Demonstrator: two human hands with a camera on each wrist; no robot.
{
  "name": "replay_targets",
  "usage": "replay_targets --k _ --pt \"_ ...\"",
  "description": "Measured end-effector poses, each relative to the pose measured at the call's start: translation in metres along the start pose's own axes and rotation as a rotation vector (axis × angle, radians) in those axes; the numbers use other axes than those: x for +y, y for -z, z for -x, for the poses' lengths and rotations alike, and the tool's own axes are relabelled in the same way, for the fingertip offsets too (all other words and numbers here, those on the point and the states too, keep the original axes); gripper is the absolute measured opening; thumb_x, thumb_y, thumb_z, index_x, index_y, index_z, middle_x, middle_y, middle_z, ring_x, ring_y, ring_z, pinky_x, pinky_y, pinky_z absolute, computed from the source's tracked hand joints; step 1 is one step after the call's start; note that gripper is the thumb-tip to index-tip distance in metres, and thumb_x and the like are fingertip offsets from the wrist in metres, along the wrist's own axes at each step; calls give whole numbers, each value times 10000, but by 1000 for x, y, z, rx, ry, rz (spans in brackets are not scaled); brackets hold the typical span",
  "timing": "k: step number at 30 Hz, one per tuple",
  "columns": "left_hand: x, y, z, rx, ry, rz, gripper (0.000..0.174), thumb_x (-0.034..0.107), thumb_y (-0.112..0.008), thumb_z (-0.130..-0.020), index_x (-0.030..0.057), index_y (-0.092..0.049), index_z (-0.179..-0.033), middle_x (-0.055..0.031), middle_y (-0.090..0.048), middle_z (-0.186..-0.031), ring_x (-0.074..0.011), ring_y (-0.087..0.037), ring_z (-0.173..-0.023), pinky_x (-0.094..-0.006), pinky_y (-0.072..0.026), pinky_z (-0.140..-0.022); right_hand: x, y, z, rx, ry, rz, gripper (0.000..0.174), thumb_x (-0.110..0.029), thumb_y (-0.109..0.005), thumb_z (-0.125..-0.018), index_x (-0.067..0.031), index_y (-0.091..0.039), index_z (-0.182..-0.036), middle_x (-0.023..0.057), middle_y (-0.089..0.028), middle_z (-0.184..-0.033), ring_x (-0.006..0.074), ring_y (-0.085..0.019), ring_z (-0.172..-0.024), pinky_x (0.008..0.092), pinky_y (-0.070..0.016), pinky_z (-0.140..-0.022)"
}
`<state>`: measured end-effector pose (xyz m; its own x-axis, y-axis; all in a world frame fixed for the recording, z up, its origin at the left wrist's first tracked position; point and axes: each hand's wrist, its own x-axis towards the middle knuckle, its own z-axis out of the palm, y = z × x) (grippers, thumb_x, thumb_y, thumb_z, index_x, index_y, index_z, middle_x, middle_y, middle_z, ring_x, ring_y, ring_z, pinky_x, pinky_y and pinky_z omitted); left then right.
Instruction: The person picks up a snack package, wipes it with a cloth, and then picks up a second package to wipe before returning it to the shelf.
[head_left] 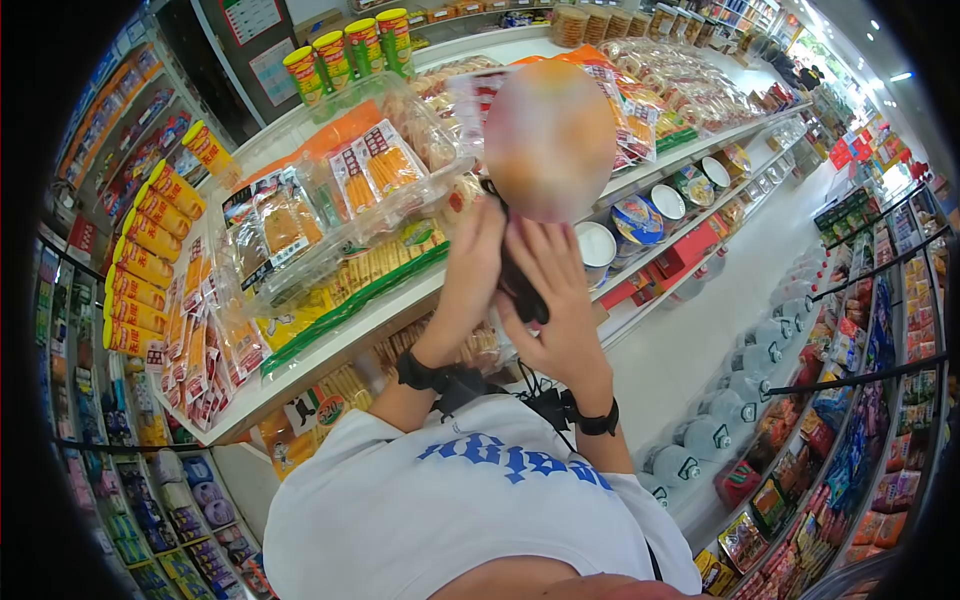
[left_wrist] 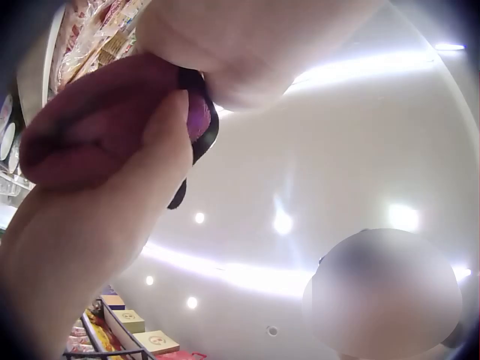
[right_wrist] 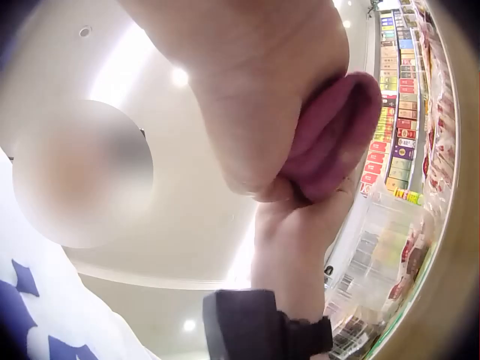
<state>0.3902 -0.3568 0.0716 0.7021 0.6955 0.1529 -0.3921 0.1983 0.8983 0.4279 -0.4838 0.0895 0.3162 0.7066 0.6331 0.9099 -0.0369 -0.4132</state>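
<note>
Shop interior. Left: stocked shelving (head_left: 125, 125). Next, white display counter (head_left: 330, 355), row of yellow canisters (head_left: 150, 238), clear plastic bin (head_left: 400, 205) holding packaged snacks. Left hand (head_left: 478, 250), then right hand (head_left: 555, 300), raised at counter's near side; fingers of both grasping maroon padded item (left_wrist: 90, 135) between them. Right: pale floor (head_left: 690, 340), water jugs (head_left: 748, 385) in line.

A soft, plum-coloured thing (left_wrist: 94, 127) with a rounded rim and a creased hollow is held in mid-air between the left hand (head_left: 474, 262) and right hand (head_left: 556, 292). From above it slants, dark and narrow; a black strap (left_wrist: 202, 154) curves from one end.
</note>
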Motion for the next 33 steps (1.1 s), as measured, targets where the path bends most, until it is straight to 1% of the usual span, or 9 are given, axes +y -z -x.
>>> replay_targets --k 7,8,12,15,20,22,25,27,33 --pt "4 11 -8 -121 -18 -75 412 354 -468 -1067 -8 -609 -1202 -39 -669 -1082 -67 -609 -946 -243 -501 -819 19 -24 7 337 -262 -389 524 -76 -642 -921 8 -466 -1407 195 -473 -1463 289 -439 -1380 399 -349 -1136" --pt "8 3 -5 -122 -49 -33 414 356 -453 -1072 -9 -615 -1180 -25 -664 -1043 -55 -591 -927 -237 -490 -810 20 -20 13 241 -629 -775 474 -70 -608 -969 17 -451 -1408 148 -574 -1330 184 -546 -1236 306 -436 -1040" --pt "27 1 3 -129 28 -99 453 376 -437 -1075 -30 -615 -1167 -32 -681 -1027 -46 -608 -891 -230 -504 -788 27 -16 21 175 -633 -1068 469 -39 -640 -943 65 -452 -1361 109 -628 -1199 150 -629 -1057 297 -583 -830" --pt "17 0 -3 -170 -78 -38 419 353 -479 -1064 -23 -625 -1177 -28 -692 -984 -56 -637 -805 -214 -530 -705 32 -17 29 170 -707 -1273 394 -31 -666 -934 51 -519 -1289 95 -645 -1181 139 -642 -1026 273 -508 -917" --pt "24 1 3 -158 -81 -62 344 293 -567 -1031 -20 -657 -1142 -27 -696 -951 -55 -650 -798 -207 -537 -671 55 -30 42 422 -593 -847 302 -120 -631 -975 5 -544 -1236 87 -675 -1103 107 -678 -784 233 -545 -648" --pt "26 4 4 -239 -80 -121 317 264 -588 -1018 -22 -665 -1129 -39 -698 -945 -60 -645 -801 -220 -533 -689 47 -3 32 490 -728 -1027 247 -171 -620 -997 -22 -570 -1188 71 -678 -1065 86 -660 -759 215 -512 -623" --pt "27 7 7 -492 -70 -304 298 227 -615 -994 -37 -658 -1125 -76 -698 -916 -84 -617 -778 -258 -514 -702 42 0 34 586 -516 -1175 209 -222 -591 -1020 -42 -586 -1125 43 -665 -987 75 -638 -761 205 -489 -615" --pt "22 4 10 -713 -82 -407 289 200 -628 -976 -46 -646 -1128 -104 -690 -888 -108 -588 -752 -281 -498 -689 41 -7 36 645 -554 -1098 132 -119 -643 -977 -44 -589 -1072 24 -644 -935 82 -642 -798 230 -522 -653" --pt "23 6 11 -779 -83 -553 303 246 -653 -958 -25 -662 -1095 -130 -648 -776 -131 -525 -671 -309 -475 -648 40 6 23 909 -561 -1111 127 -19 -695 -919 -67 -587 -966 8 -642 -920 81 -638 -775 226 -528 -662"
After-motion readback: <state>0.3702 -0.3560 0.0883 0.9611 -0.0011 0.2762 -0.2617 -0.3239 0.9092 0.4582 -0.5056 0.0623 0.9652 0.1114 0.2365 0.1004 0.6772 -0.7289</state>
